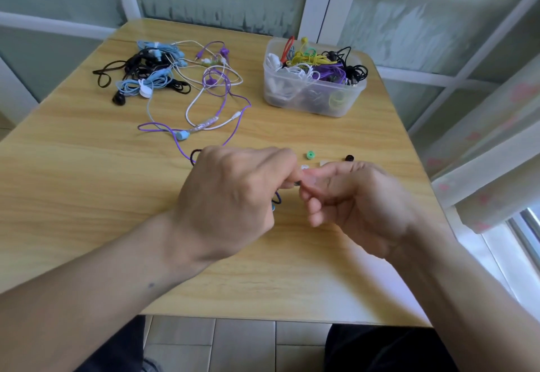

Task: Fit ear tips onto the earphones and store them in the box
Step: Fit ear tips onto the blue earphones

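Nearest the camera, both forearms are reaching in over the wooden table [87, 184]. The left hand [230, 193] is curling its fingers around a dark purple earphone cable [277, 197], a loop of which is showing just beneath the knuckles. The right hand [353, 196] is meeting it fingertip to fingertip, thumb and forefinger pinching a small pale ear tip [305, 168] against the earbud (the bud itself is too hidden to make out clearly).

Just beyond the hands, a green ear tip [311, 154] and a black ear tip [349, 158] are lying loose on the table. Farther back on the left, a tangle of blue, black, white and purple earphones [175, 73] is sprawling across the wood. At the far right, a clear plastic box [312, 96] is sitting heaped with coiled earphones.
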Demonstrator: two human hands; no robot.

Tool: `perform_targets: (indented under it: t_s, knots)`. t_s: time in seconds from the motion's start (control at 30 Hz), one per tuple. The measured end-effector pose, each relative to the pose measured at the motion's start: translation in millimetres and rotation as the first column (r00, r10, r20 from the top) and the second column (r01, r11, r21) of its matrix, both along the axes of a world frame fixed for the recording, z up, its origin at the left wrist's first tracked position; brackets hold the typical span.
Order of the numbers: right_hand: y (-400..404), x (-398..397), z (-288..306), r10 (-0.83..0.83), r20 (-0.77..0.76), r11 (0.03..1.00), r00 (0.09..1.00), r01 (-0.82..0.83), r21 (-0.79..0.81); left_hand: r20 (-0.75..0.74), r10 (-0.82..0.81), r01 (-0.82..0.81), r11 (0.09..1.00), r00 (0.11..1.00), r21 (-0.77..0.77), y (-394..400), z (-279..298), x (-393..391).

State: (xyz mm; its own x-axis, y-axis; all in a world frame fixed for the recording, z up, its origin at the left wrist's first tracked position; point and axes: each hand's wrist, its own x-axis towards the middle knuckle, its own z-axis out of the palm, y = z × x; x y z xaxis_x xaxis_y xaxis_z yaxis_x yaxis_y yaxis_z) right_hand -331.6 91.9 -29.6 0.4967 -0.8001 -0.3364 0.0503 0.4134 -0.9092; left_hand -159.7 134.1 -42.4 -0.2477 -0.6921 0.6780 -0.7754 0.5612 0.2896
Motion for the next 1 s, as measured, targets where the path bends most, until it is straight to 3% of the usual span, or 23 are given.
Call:
perform_targets:
  t_s: [0.1,0.2,0.33,0.43,0.53,0.67,0.87,1.0]
  knots:
    - [0,-3,0,0.007,-0.038,1.000,0.999,-0.008,-0.021,0.019,-0.022,0.021,1.000,1.000,0.015,0,-2,0]
    - [3,-3,-6,-0.045,-0.105,0.960,0.993,0.014,-0.279,-0.090,0.013,-0.003,0.995,0.996,0.104,-2,-8,-1]
    - [1,1,-21,-0.228,-0.273,0.650,0.934,-0.063,-0.757,-0.289,0.164,-0.089,0.963,0.943,0.255,-5,-8,-3]
    - [-4,3,-29,-0.287,-0.274,0.455,0.918,-0.121,-0.882,-0.497,0.287,-0.031,0.887,0.819,0.461,-7,-2,-6]
    - [-6,7,-31,-0.286,-0.261,0.382,0.922,-0.140,-0.914,-0.597,0.382,0.105,0.776,0.705,0.621,-9,2,-7]
    - [-7,10,-29,-0.177,-0.205,0.512,0.963,-0.088,-0.854,-0.669,0.450,0.230,0.701,0.591,0.675,-11,6,-2]
    - [-9,2,-25,-0.043,-0.098,0.693,0.994,-0.041,-0.720,-0.661,0.416,0.231,0.711,0.624,0.665,-7,9,-1]
    - [-7,0,-22,-0.045,-0.039,0.744,0.998,0.007,-0.668,-0.656,0.394,0.238,0.712,0.643,0.661,-7,9,-2]
